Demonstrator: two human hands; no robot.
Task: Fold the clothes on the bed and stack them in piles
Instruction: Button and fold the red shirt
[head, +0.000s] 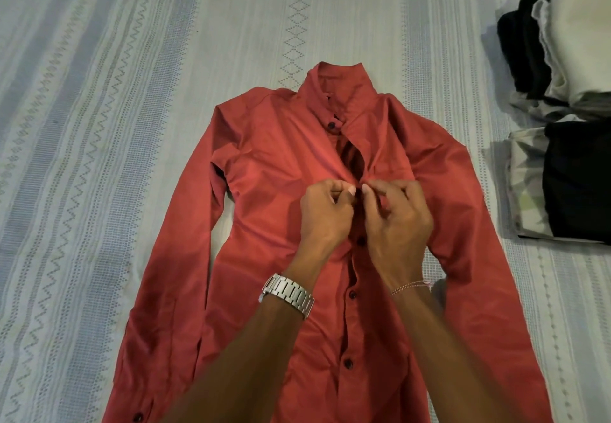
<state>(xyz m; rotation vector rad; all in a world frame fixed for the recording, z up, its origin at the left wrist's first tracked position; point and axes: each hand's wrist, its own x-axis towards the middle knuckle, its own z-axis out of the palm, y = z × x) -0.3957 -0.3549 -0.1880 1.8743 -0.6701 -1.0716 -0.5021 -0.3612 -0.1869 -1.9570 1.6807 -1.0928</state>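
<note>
buttoning the red shirt before the fold

the red shirt (284,191) lies flat, front up, on the bed (115,92). the left hand (325,214) and right hand (396,221) each pinch one edge of the shirt front at the chest, fingers curled tight. this looks like buttoning. a gap above is open, so next comes that button, then folding. folded piles (562,98) sit at the right.

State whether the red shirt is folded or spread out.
Spread out: the red shirt lies flat, front up, on the bed, sleeves alongside.
</note>
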